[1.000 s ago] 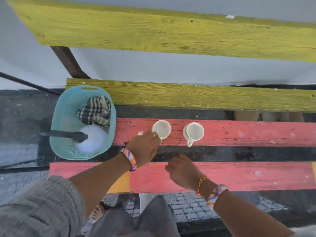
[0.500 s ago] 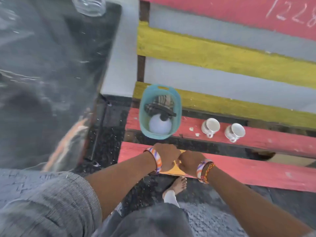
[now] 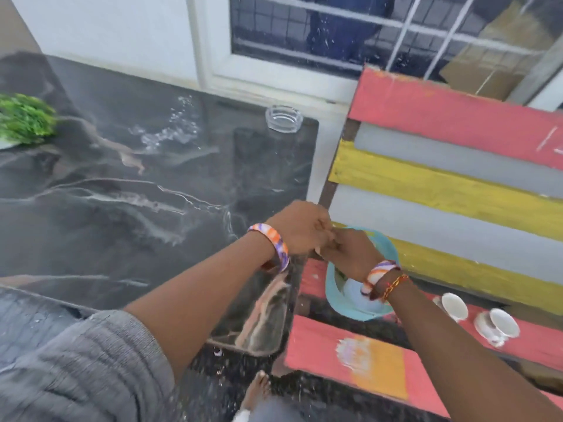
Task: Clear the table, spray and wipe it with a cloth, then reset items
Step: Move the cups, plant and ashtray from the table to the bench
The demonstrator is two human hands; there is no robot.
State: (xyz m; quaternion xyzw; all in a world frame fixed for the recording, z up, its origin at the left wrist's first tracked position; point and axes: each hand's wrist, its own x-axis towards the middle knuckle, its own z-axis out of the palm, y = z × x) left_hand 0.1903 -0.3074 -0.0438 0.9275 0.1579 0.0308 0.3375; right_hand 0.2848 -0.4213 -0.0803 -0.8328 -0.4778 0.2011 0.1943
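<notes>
At 6 o'clock a grey ribbed sleeve (image 3: 76,370) covers the left upper arm. Just beyond, the left hand (image 3: 300,228) and right hand (image 3: 350,252) meet knuckle to knuckle, fingers curled; whether they pinch anything is blurred and cannot be told. Under the right wrist sits the turquoise plastic basket (image 3: 335,295) on the pink-and-yellow slatted wooden bench (image 3: 365,357), its long axis running towards 12 o'clock. At 3 o'clock two white ceramic cups (image 3: 475,315) lie tipped on a pink slat. From 9 to 12 o'clock spreads the black marble-patterned table (image 3: 137,184), carrying a clear glass ashtray (image 3: 283,117) at its far corner and a green leafy plant (image 3: 26,118) at 10 o'clock. White chalk strokes on the top pink slat are unreadable. Compared with half a second ago, the view has swung up and left, showing far more table.
</notes>
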